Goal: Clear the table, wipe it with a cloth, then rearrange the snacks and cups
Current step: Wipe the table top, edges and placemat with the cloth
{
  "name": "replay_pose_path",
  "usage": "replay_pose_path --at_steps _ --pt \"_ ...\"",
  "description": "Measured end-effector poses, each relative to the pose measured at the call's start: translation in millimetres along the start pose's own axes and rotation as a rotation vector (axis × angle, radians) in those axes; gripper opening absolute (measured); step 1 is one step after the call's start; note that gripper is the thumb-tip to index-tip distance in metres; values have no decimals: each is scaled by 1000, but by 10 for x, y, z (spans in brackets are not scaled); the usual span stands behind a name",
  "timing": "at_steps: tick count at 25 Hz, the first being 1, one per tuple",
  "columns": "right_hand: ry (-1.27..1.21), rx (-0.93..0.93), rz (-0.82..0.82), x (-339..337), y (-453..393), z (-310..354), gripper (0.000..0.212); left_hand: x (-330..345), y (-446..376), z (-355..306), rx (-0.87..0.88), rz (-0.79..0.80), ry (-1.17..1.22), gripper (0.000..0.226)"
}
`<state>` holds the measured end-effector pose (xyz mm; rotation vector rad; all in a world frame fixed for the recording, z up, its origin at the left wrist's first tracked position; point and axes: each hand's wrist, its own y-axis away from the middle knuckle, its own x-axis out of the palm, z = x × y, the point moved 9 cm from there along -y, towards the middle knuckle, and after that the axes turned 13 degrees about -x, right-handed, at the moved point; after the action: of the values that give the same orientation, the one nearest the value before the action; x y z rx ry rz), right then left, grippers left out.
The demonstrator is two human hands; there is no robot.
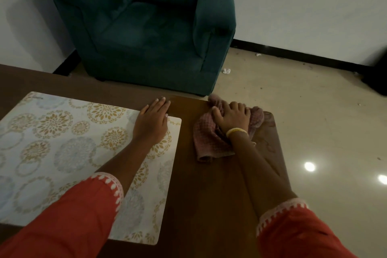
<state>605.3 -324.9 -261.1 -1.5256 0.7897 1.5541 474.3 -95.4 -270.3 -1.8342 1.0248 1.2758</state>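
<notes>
A dark brown wooden table [201, 184] fills the lower part of the view. A reddish checked cloth [206, 134] lies bunched near the table's far right corner. My right hand [231, 116] presses down on it, fingers curled into the fabric. A pale placemat [62, 142] with gold and blue floral circles covers the table's left side. My left hand [154, 118] rests flat on the mat's far right corner, fingers together and reaching onto the bare wood. No snacks or cups are in view.
A dark green armchair [150, 27] stands just beyond the table's far edge. Beige floor [314, 121] lies to the right, with small bits of white litter [226, 71] near the chair. White walls with a black skirting run behind.
</notes>
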Motion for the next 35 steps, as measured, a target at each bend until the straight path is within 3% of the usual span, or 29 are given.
replay_pose_path --at_steps 2,5,7,11,14,18,22,29,35 --pt "-50 -103 22 38 74 313 75 -29 7 3 -4 -17 7 49" --pt "-64 -175 60 81 184 249 77 -116 73 -165 67 -43 -44 46" --pt "-61 -96 62 63 187 -126 74 -149 210 -492 180 -36 -37 46" --pt "-82 194 79 -71 253 -973 70 98 646 -1189 252 144 144 52" --pt "-180 323 43 -77 594 -1079 67 240 763 -1302 273 149 101 53" --pt "-126 492 -50 -56 1278 -1032 76 275 763 -1290 269 125 88 52" --pt "-193 622 -100 -94 1171 -1122 78 263 750 -1289 277 112 85 52" --pt "-362 645 -118 -102 308 -1508 67 268 696 -1245 239 103 108 50" --pt "-304 592 -155 -174 823 -1345 66 224 735 -1275 257 88 125 49"
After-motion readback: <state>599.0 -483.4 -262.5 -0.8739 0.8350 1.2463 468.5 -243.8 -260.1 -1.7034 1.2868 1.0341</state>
